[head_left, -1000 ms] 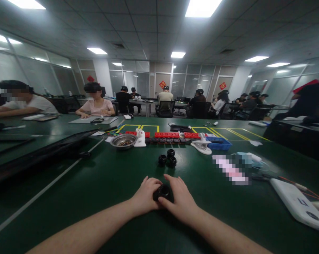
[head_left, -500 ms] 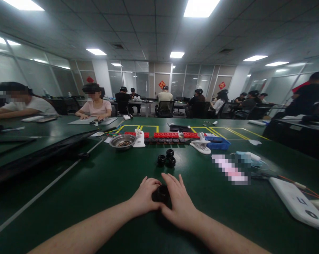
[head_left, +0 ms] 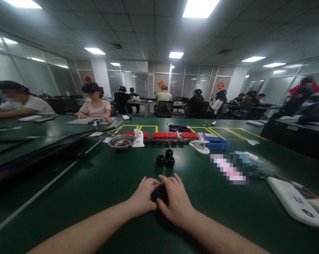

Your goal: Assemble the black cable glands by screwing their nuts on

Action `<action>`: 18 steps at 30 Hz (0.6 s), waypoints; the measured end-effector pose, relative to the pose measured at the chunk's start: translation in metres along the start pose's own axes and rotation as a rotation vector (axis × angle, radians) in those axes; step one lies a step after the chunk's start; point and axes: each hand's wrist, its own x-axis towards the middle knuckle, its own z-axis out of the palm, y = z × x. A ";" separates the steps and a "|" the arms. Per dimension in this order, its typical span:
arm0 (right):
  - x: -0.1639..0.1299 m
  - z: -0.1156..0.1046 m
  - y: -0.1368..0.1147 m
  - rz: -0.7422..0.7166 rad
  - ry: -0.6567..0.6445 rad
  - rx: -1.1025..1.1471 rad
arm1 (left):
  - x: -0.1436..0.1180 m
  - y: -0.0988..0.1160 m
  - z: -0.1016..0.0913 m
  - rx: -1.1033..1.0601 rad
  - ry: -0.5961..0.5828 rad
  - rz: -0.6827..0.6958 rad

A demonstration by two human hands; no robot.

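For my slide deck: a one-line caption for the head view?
Both hands, left hand and right hand, clasp a small black part on the green table.

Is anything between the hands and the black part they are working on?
No. Both the left hand and right hand already grip the black part directly; nothing visible lies between them.

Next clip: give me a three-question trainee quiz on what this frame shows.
1. True or false: both hands grip one small black part.
2. How many loose black parts sit in the cluster beyond the hands?
3. What lies nearest the metal bowl: A) the blue bin, B) the white holder, C) the white device?

Key: 1 true: left hand and right hand close on it. 2 three. 3 B.
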 end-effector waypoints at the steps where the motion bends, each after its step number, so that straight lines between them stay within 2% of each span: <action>1: 0.000 -0.001 0.000 -0.021 -0.016 0.011 | 0.000 0.000 0.000 -0.004 0.001 -0.006; 3: -0.001 -0.002 0.000 -0.054 -0.037 0.026 | 0.000 0.001 0.000 -0.015 -0.004 -0.010; 7: -0.002 -0.002 0.001 -0.007 -0.040 0.034 | 0.000 0.002 0.000 -0.021 -0.006 -0.007; 11: -0.001 -0.005 0.001 -0.050 -0.099 0.093 | -0.001 0.003 -0.002 -0.018 -0.020 -0.015; 14: -0.001 -0.008 0.001 -0.011 -0.095 0.113 | -0.001 0.004 -0.004 -0.036 -0.026 -0.022; 18: 0.000 -0.010 0.006 -0.051 -0.159 0.113 | -0.001 0.002 -0.003 -0.024 -0.016 -0.007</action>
